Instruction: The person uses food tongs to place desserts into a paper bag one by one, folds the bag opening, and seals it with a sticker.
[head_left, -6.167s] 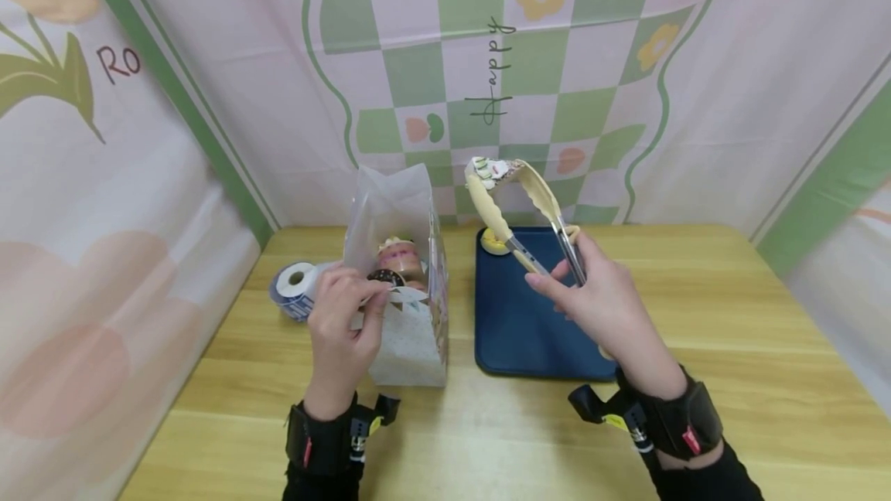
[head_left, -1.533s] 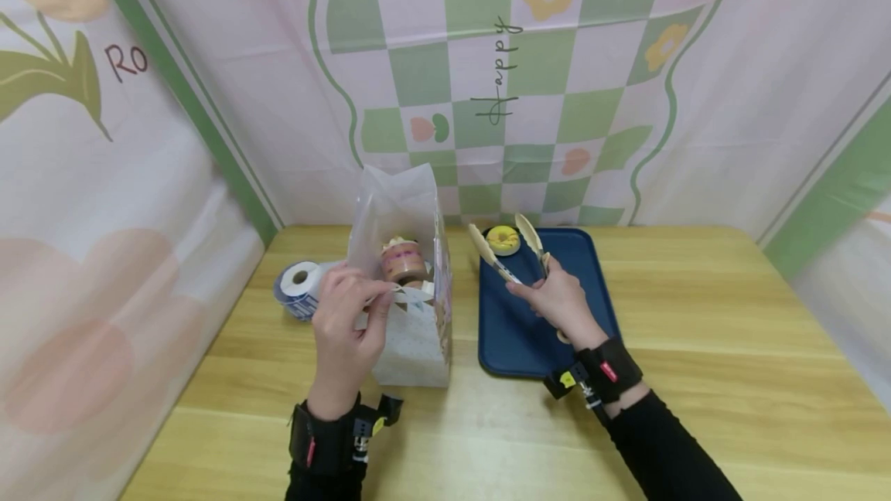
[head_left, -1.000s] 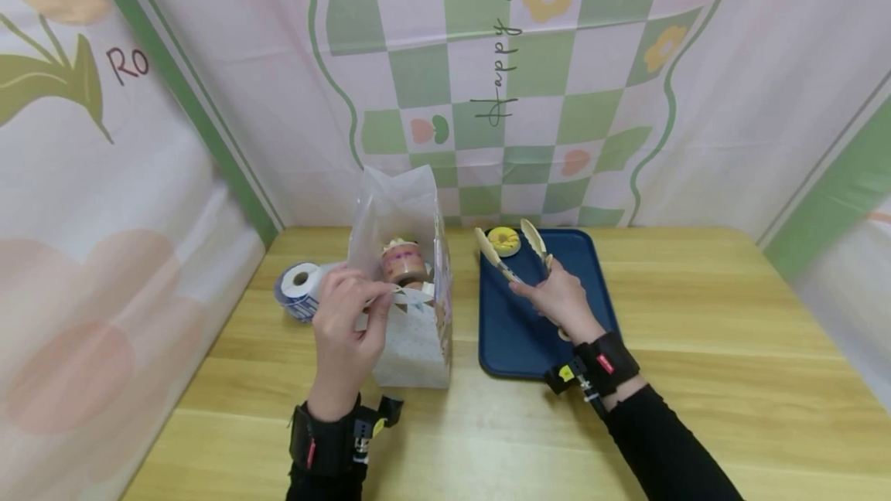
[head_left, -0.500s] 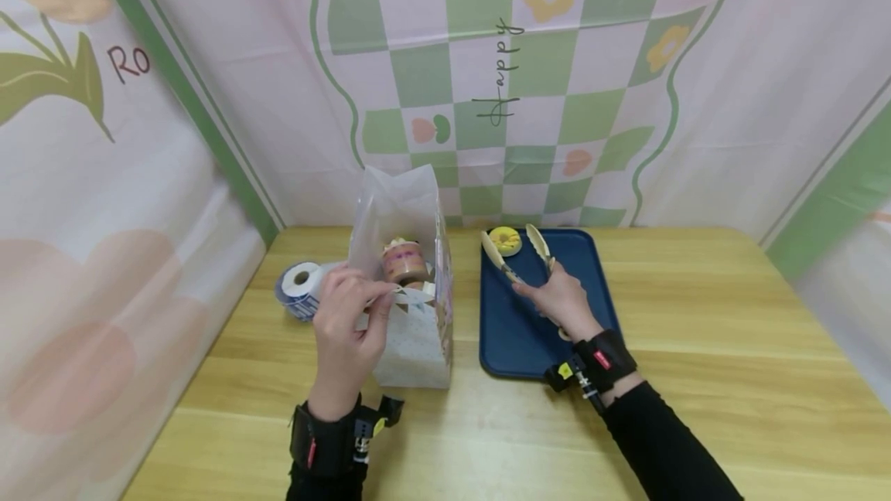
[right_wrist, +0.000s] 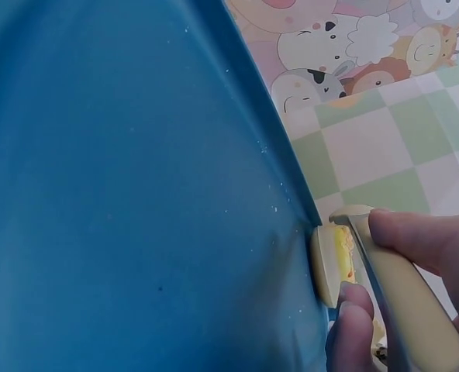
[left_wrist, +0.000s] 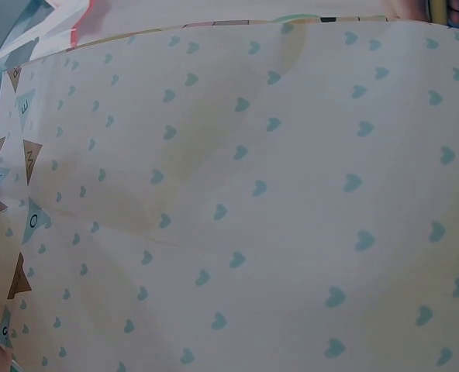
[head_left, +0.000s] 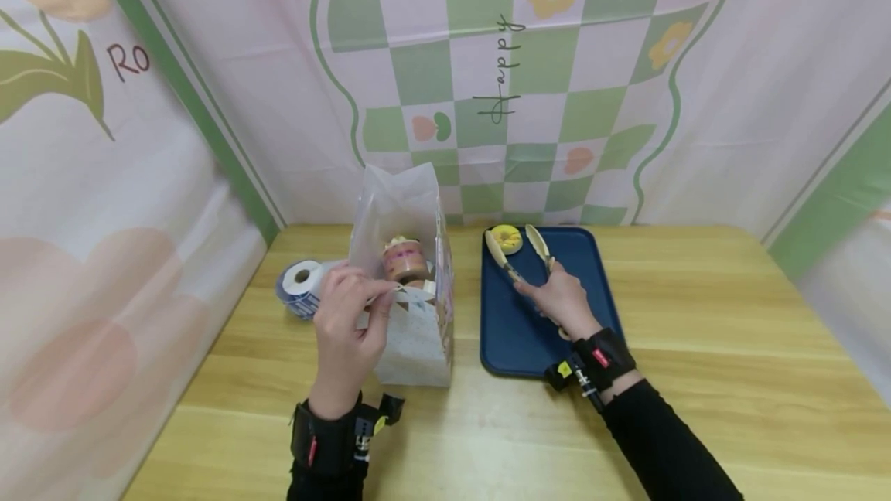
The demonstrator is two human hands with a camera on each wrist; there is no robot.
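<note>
My left hand (head_left: 346, 339) pinches the near rim of a standing paper gift bag (head_left: 416, 350), holding its mouth apart. Inside the bag lies a pink cup-shaped dessert (head_left: 405, 260) with a pale topping; lower contents are mostly hidden. White paper with small blue hearts, the bag's side (left_wrist: 214, 194), fills the left wrist view. My right hand (head_left: 562, 301) grips cream-tipped tongs (head_left: 498, 253), their arms spread. Between the tips sits a yellow-iced donut (head_left: 508, 239), at the far left corner of the dark blue tray (head_left: 518, 342). Whether the tips touch it I cannot tell.
Left of the bag, a white roll (head_left: 301, 278) in a blue-patterned holder stands on the wooden table (head_left: 731, 346). A printed cloth (head_left: 480, 60) hangs along the table's back edge. The bag stands close to the tray's left side.
Earlier, the tongs held a white-and-green decorated piece above the tray; now that piece is gone from them. They have lowered and shifted slightly right around the donut. My left hand stays on the bag.
</note>
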